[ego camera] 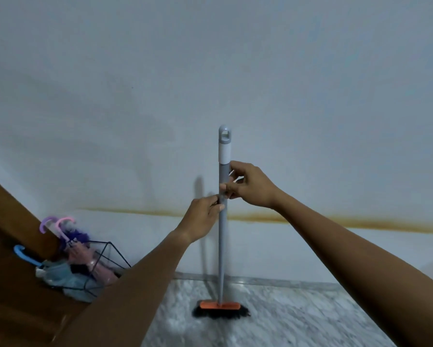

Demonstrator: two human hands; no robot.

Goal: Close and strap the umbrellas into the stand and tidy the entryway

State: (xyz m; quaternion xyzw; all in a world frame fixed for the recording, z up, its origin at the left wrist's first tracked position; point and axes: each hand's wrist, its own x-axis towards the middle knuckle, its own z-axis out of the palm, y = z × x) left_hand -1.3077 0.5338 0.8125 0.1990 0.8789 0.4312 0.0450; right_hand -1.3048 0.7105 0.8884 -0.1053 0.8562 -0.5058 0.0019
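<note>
Grey-handled broom with an orange head and black bristles standing upright against the pale wall, long axis vertical, hanging-loop cap up, bristles down on the marbled grey floor. Pinched high on the shaft by the right hand, fingers closed around it just below the white collar, with the left hand directly beneath, fingertips pressed on the shaft's left side. Off to the left, well apart from the broom: black wire umbrella stand beside the brown wooden door, holding closed umbrellas with purple, pink and blue hooked handles

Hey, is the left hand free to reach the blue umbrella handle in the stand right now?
Probably not yet: the left hand grips the broom pole. The blue umbrella handle itself sticks out unobstructed.
</note>
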